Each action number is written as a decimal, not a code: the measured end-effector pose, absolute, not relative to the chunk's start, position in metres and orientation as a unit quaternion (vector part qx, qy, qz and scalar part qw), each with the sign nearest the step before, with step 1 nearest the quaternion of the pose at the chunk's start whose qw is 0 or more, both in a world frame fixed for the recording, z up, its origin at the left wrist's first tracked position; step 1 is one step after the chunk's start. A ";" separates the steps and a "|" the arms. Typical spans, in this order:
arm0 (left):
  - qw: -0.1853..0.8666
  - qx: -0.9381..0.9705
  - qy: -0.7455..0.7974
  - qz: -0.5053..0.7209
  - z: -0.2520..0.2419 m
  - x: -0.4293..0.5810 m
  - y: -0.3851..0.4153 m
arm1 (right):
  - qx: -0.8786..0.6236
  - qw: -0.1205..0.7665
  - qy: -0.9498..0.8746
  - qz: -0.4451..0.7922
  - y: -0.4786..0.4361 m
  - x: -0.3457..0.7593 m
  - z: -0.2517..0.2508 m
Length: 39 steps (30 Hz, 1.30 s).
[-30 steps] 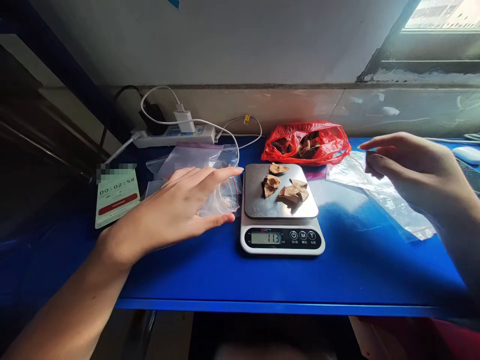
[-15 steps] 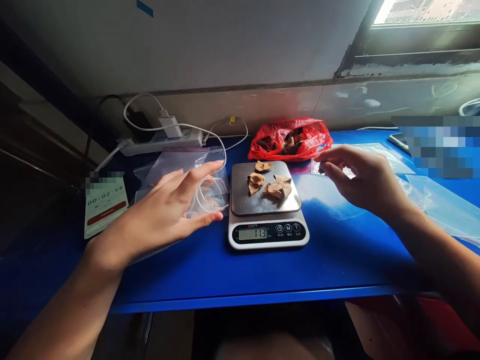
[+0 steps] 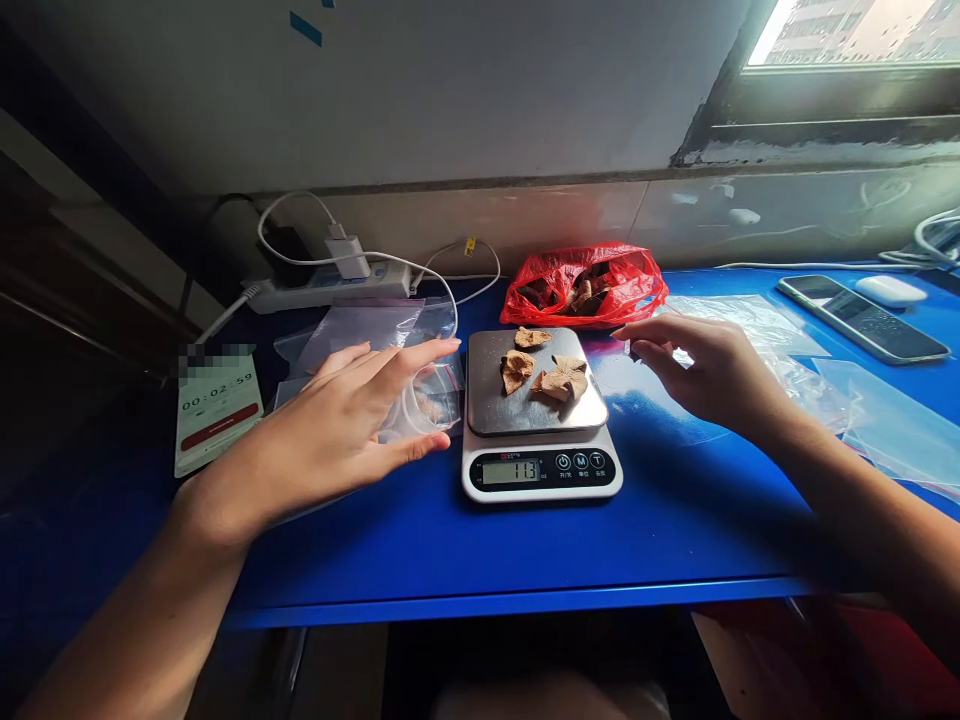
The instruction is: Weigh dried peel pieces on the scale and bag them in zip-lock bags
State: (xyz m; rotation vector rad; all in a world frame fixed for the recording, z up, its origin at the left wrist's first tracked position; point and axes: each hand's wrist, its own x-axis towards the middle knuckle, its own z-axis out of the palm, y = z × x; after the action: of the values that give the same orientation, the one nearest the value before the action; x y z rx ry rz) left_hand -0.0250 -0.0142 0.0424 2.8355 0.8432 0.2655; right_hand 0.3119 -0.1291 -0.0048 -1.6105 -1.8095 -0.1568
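Note:
My left hand [image 3: 345, 410] is open left of the scale, its index finger and thumb stretched apart. Clear curved plastic [image 3: 431, 400] shows between them; I cannot tell whether the hand grips it. On the white digital scale's steel plate [image 3: 487, 405] lie several dried brown slices [image 3: 561, 379], untouched; the display reads 11.3. My right hand [image 3: 705, 370] hovers right of the plate, thumb and index finger closed together. What their tips may hold is too small to make out. Behind the scale, a red plastic bag [image 3: 536, 268] stands open with more dark dried pieces inside.
Clear zip bags [image 3: 367, 325] lie behind my left hand, and other clear bags [image 3: 900, 420] at right. A phone running a timer [image 3: 217, 405] leans at left. Behind are a power strip [image 3: 300, 290] and cables; another phone [image 3: 862, 318] and a white case [image 3: 890, 291] lie at far right.
The view has shifted slightly, bringing the phone and white case at right into sight. My left index finger and thumb are slightly wider apart. The timer went from 02:58 to 02:59; the reading stays 11.3.

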 end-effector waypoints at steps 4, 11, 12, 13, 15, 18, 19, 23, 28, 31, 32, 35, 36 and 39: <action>0.090 0.952 0.279 0.088 0.043 -0.025 -0.015 | -0.639 0.338 -0.689 -0.046 -0.130 0.312 -0.005; 0.090 0.955 0.269 0.085 0.043 -0.024 -0.015 | -0.638 0.334 -0.694 -0.025 -0.131 0.310 -0.003; 0.090 0.955 0.268 0.084 0.043 -0.024 -0.015 | -0.638 0.332 -0.695 -0.020 -0.131 0.309 -0.003; 0.091 0.956 0.268 0.082 0.043 -0.025 -0.015 | -0.637 0.330 -0.697 -0.015 -0.131 0.309 -0.004; 0.089 0.956 0.266 0.080 0.043 -0.025 -0.014 | -0.633 0.329 -0.700 -0.010 -0.131 0.308 -0.004; 0.079 0.960 0.256 0.081 0.044 -0.026 -0.015 | -0.627 0.329 -0.706 -0.015 -0.132 0.308 -0.006; 0.076 0.961 0.254 0.083 0.044 -0.026 -0.015 | -0.625 0.328 -0.709 -0.018 -0.131 0.309 -0.007; 0.078 0.962 0.250 0.084 0.044 -0.024 -0.015 | -0.615 0.321 -0.720 -0.025 -0.130 0.310 -0.008; 0.079 0.959 0.261 0.078 0.043 -0.025 -0.014 | -0.621 0.305 -0.722 0.006 -0.130 0.310 -0.007; 0.075 0.958 0.267 0.073 0.042 -0.026 -0.014 | -0.627 0.316 -0.710 0.047 -0.131 0.309 -0.005; 0.071 0.959 0.265 0.073 0.042 -0.027 -0.014 | -0.628 0.330 -0.702 0.062 -0.132 0.308 -0.004; 0.057 0.962 0.257 0.074 0.041 -0.028 -0.013 | -0.625 0.394 -0.664 0.115 -0.135 0.305 0.000; 0.055 0.963 0.254 0.073 0.041 -0.028 -0.013 | -0.620 0.418 -0.651 0.130 -0.136 0.305 0.001; 0.056 0.964 0.249 0.071 0.041 -0.028 -0.013 | -0.604 0.478 -0.620 0.148 -0.137 0.304 0.007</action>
State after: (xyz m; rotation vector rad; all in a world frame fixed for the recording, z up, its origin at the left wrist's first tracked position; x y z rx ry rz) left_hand -0.0281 -0.0130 0.0410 2.9256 0.7542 0.2166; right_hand 0.3040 -0.1369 0.0069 -1.4749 -1.5151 0.3602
